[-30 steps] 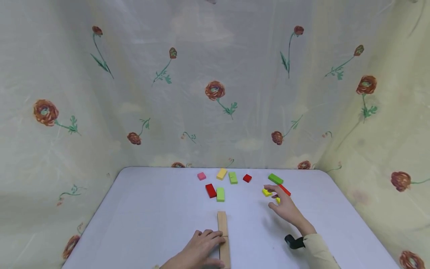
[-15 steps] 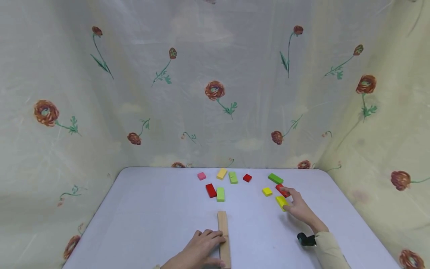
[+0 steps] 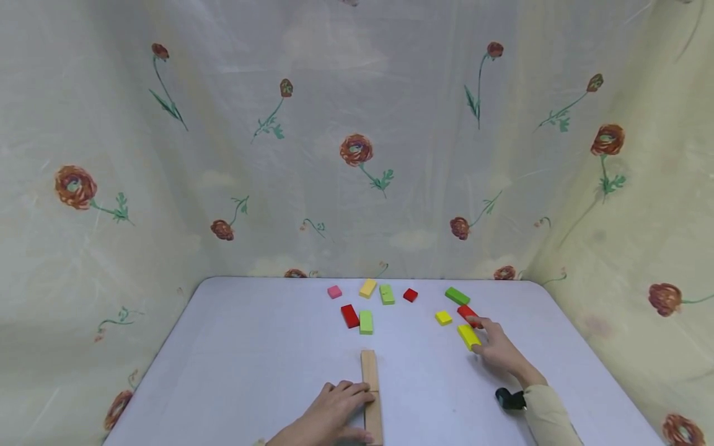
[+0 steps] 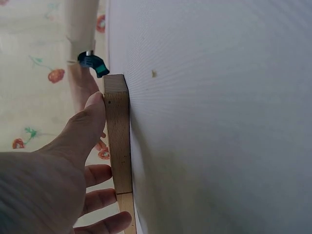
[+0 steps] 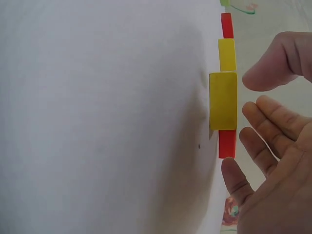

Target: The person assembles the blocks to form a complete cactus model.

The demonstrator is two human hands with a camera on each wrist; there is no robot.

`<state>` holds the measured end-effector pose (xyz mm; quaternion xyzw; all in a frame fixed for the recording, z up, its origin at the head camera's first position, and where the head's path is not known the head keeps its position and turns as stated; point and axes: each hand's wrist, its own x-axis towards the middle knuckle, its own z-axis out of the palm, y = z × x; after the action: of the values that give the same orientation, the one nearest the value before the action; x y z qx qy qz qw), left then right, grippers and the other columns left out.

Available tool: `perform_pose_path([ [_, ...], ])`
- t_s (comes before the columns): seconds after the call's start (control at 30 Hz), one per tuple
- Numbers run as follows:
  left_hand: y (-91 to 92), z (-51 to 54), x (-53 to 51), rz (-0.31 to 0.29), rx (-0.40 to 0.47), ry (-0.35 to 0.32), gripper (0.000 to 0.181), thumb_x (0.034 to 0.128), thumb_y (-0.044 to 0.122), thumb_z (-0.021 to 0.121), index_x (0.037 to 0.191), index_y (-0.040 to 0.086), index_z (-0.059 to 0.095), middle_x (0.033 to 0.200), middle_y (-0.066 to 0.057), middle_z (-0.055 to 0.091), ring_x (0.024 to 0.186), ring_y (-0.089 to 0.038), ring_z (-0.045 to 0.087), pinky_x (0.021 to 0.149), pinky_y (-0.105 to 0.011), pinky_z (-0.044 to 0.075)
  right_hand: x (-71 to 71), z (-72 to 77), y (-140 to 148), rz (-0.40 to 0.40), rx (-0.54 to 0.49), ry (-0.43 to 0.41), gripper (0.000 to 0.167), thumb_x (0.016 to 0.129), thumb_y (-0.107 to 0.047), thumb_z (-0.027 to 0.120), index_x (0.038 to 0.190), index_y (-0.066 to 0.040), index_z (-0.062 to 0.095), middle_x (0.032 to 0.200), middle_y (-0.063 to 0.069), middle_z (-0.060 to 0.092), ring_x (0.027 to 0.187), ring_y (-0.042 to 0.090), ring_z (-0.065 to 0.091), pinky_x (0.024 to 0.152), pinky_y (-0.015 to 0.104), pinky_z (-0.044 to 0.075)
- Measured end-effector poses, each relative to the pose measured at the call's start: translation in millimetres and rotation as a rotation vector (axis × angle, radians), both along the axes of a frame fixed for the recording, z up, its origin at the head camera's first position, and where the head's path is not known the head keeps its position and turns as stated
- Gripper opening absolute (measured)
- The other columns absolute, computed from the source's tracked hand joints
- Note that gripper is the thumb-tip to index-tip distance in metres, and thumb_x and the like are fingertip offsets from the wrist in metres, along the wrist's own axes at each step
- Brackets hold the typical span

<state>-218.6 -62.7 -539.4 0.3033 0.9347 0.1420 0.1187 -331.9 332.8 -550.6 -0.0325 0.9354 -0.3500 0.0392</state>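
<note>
My left hand [image 3: 329, 414] rests on two light wooden blocks laid end to end, the far block [image 3: 369, 368] and the near block [image 3: 375, 422]. In the left wrist view its thumb and extended fingers touch one face of the near block [image 4: 118, 141], with a fingertip at the joint and another on the far block. My right hand [image 3: 499, 352] hovers over a long yellow block [image 3: 467, 336] and a red block [image 3: 465, 313]. In the right wrist view the hand [image 5: 278, 161] is spread beside the yellow block [image 5: 223, 101] and holds nothing.
A small yellow block [image 3: 443, 318] and a green block [image 3: 457, 296] lie beyond the right hand. At the table's far middle are a red block [image 3: 350, 316], a light green block [image 3: 365, 322] and several more. Flowered cloth [image 3: 357, 217] hangs around the white table [image 3: 251, 359].
My right hand has moved right and nearer to me, uncovering the yellow blocks, and has since stayed almost still beside the long one. My left hand has not moved.
</note>
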Motion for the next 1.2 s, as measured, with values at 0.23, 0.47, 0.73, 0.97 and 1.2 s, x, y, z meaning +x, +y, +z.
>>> perform_pose_path([
  [0.23,-1.2,-0.6,-0.4,-0.006,0.011,-0.005,0.067,0.0731,0.07,0.061,0.13,0.035,0.056,0.137,0.011,0.053,0.12,-0.013,0.05,0.089,-0.043,0.044,-10.2,2.1,-6,0.0,0.019,0.031,0.063,0.088,-0.018,0.066,0.143,-0.005,0.038,0.139,0.024,0.039,0.124,0.042,0.034,0.103,0.067,0.029],
  [0.47,-0.7,1.3,-0.9,-0.001,0.006,-0.033,0.067,0.0733,0.069,0.061,0.13,0.035,0.055,0.137,0.011,0.053,0.121,-0.013,0.05,0.091,-0.044,0.044,-23.0,4.3,-18,-0.062,0.027,0.058,0.068,0.085,-0.041,0.07,0.136,-0.003,0.046,0.132,0.023,0.045,0.118,0.038,0.039,0.1,0.059,0.036],
  [0.73,-0.7,2.0,-1.5,0.002,-0.002,-0.035,0.067,0.0738,0.069,0.061,0.131,0.035,0.055,0.137,0.011,0.053,0.122,-0.014,0.049,0.09,-0.044,0.044,-36.2,3.2,-32,-0.135,0.066,0.075,0.061,0.083,-0.045,0.072,0.126,-0.004,0.056,0.122,0.017,0.058,0.108,0.033,0.043,0.09,0.051,0.037],
  [0.97,0.0,1.8,-2.1,0.015,0.004,-0.065,0.065,0.0743,0.067,0.063,0.131,0.035,0.055,0.138,0.011,0.052,0.122,-0.014,0.049,0.091,-0.043,0.043,-44.0,-0.5,-41,-0.18,0.053,0.049,0.056,0.081,-0.042,0.074,0.119,-0.004,0.059,0.117,0.017,0.061,0.104,0.033,0.044,0.086,0.048,0.035],
  [1.2,1.5,2.2,-3.1,0.031,-0.004,-0.085,0.063,0.0744,0.066,0.064,0.13,0.037,0.055,0.138,0.012,0.052,0.122,-0.014,0.049,0.092,-0.044,0.043,-48.7,-2.6,-47,-0.169,0.123,0.087,0.045,0.083,-0.034,0.073,0.114,-0.003,0.061,0.11,0.015,0.065,0.1,0.031,0.048,0.09,0.048,0.032],
])
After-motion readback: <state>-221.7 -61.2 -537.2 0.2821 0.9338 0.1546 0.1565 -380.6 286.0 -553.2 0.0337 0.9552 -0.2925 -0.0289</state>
